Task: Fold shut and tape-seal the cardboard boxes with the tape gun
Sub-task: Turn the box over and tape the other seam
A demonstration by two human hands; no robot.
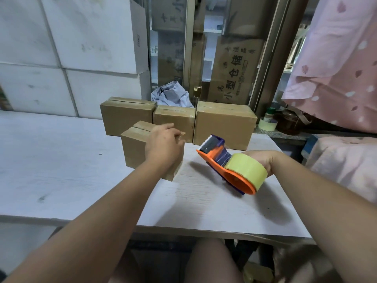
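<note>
While the right grip [263, 160] holds the tape gun [234, 177] clear of the tabletop [61, 160], we see its shadow fall on the white surface below. The gun's orange frame faces us, and the yellowish tape roll [247, 169] sits in front of the palm and hides the fingers. The serrated blade [208, 139] points away from us toward the back row of boxes. This grip is clenched on the gun, behind the roll.

The left grip [163, 147] lies over the top right corner of the near box [135, 149], with its fingers bent onto the top face. We cannot tell whether it clasps the box or merely presses on it. The box stands on the tabletop with its flaps folded down, and a dark seam runs along the top. Something clear and glossy shows by the fingertips, too blurred to make out.

Behind it three more cardboard boxes stand in a row, side by side: the left box [126, 118], the middle box [175, 120] and the right box [224, 126], which is the largest. All three have their flaps down.

Beyond the row lies a crumpled bluish bag [171, 94]. A spare tape roll [267, 124] rests on a ledge to the right, under a hanging pink cloth [336, 68]. White cartons [71, 48] are stacked at the left.
</note>
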